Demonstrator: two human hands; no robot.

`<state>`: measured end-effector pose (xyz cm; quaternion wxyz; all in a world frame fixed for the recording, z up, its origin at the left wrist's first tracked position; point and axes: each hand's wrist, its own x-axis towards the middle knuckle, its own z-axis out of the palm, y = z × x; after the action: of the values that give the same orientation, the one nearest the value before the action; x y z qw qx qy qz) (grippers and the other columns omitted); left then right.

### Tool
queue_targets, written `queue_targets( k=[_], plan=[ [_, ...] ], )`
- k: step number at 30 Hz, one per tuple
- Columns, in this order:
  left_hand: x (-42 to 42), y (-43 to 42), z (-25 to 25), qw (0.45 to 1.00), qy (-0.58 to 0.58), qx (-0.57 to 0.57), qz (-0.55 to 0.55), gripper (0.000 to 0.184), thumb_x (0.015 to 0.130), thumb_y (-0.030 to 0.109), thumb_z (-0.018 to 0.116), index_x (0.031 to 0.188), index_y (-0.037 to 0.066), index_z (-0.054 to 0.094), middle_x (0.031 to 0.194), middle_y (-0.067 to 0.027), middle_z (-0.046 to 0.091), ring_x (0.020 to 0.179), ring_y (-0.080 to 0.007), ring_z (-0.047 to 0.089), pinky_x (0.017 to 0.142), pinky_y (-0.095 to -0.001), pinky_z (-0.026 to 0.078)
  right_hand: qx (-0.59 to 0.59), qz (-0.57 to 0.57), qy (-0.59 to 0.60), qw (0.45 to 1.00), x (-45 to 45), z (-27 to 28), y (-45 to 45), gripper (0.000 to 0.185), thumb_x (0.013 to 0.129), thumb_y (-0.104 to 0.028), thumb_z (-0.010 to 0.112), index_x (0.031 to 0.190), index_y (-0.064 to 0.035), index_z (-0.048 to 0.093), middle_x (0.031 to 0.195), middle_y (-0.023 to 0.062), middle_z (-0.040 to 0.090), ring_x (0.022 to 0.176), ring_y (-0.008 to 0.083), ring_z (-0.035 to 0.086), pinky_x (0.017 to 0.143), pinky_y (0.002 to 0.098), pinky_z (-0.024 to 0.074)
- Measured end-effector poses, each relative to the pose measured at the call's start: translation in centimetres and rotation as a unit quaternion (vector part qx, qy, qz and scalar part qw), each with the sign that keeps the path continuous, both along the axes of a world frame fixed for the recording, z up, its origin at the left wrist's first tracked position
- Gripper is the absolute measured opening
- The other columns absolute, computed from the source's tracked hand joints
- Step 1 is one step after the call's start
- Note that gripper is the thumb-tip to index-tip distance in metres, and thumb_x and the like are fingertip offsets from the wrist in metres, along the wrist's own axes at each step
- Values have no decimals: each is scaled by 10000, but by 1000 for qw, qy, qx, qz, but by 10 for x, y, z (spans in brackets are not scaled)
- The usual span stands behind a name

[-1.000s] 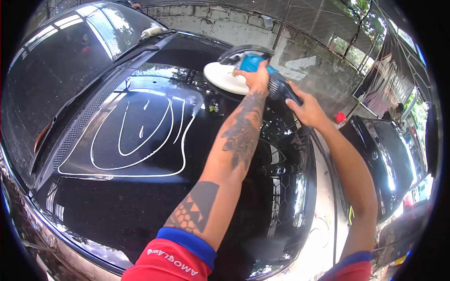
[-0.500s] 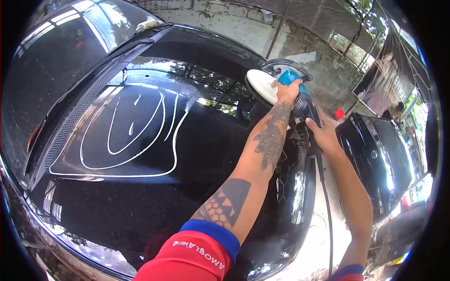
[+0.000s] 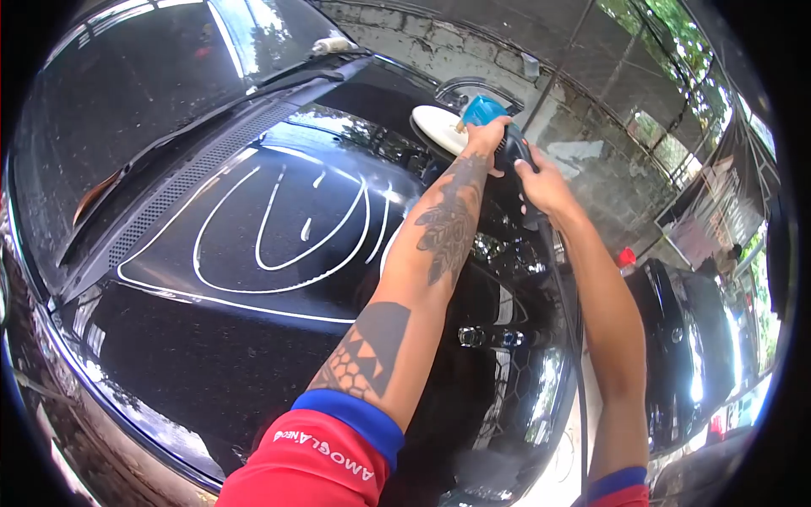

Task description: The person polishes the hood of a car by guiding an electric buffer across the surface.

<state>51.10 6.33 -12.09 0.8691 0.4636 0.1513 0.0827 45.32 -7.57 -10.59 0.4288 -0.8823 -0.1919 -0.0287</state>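
My left hand [image 3: 487,137] is wrapped round the front of a teal and black car polisher [image 3: 484,110]. Further back, my right hand [image 3: 547,184] grips its dark rear handle. A round white pad [image 3: 439,128] sits on the polisher, tilted, above the far side of the black car hood [image 3: 245,363]; whether it touches the paint I cannot tell. White lines of polish [image 3: 258,289] curve over the hood to the left of my tattooed forearm. From the rear of the tool, a dark cord [image 3: 579,380] hangs down along my right arm.
The windshield [image 3: 152,93] and wiper [image 3: 211,118] lie to the left, with a pale bottle [image 3: 331,45] at the glass's far edge. A weathered wall [image 3: 448,38] stands behind. Another black car [image 3: 676,329] is at the right, near a red object [image 3: 626,257].
The polisher and both hands have moved left, nearer the polish lines on the hood. My view has shifted too, so the hood's markings appear further right. Both hands keep their grip.
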Motion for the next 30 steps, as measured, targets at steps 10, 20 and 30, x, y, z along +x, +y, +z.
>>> queue_targets(
  k=[10, 20, 30],
  plan=[
    [-12, 104, 7, 986, -49, 6, 159, 1004, 819, 409, 730, 1599, 341, 103, 1561, -129, 363, 1340, -418, 433, 825, -705, 504, -103, 71, -133, 983, 62, 1, 113, 663, 970, -263, 576, 1565, -116, 324, 666, 59, 564, 489, 156, 529, 434, 333, 468],
    [-65, 123, 22, 968, -34, 24, 249, 978, 842, 421, 716, 1598, 290, 109, 1547, -173, 335, 1268, -430, 482, 752, -687, 528, -120, 135, -87, 980, 1, 32, 129, 680, 941, -346, 565, 1538, -84, 373, 872, 158, 704, 665, 210, 682, 665, 358, 541],
    [-59, 63, 25, 969, -36, 12, 244, 963, 881, 452, 676, 1600, 305, 53, 1483, -202, 413, 1241, -443, 505, 748, -629, 575, -121, 174, -105, 972, -1, 50, 63, 679, 959, -328, 569, 1539, -51, 352, 626, 80, 609, 471, 183, 583, 502, 352, 495]
  ],
)
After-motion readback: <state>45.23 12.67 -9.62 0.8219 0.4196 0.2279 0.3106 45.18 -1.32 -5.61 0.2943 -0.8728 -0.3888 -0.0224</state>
